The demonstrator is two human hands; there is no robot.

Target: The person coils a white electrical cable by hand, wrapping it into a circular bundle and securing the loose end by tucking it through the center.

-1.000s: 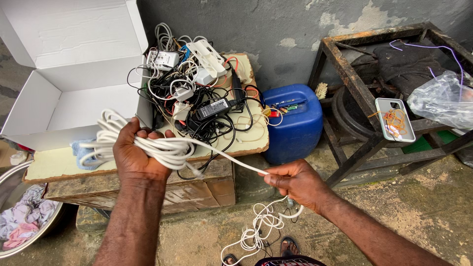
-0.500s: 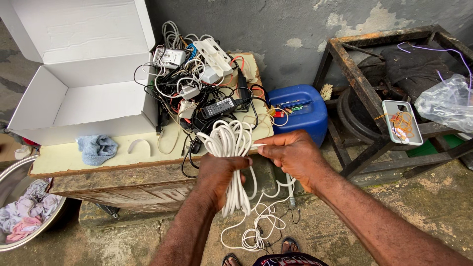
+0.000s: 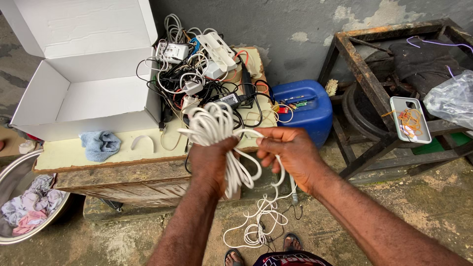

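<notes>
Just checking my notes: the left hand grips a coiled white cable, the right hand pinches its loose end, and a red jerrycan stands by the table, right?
Not quite. The head view shows the jerrycan is blue, not red. The left hand does grip the coiled white cable, and the right hand pinches it.

We see both forearms reach forward from the bottom edge and meet near the middle, the hands just beside each other. The left hand (image 3: 213, 165) is closed in a fist, back of the hand toward us, wrist straight. The right hand (image 3: 290, 155) is half closed – fingers curled inward, thumb on top – and its forearm comes in diagonally from the lower right corner.
</notes>
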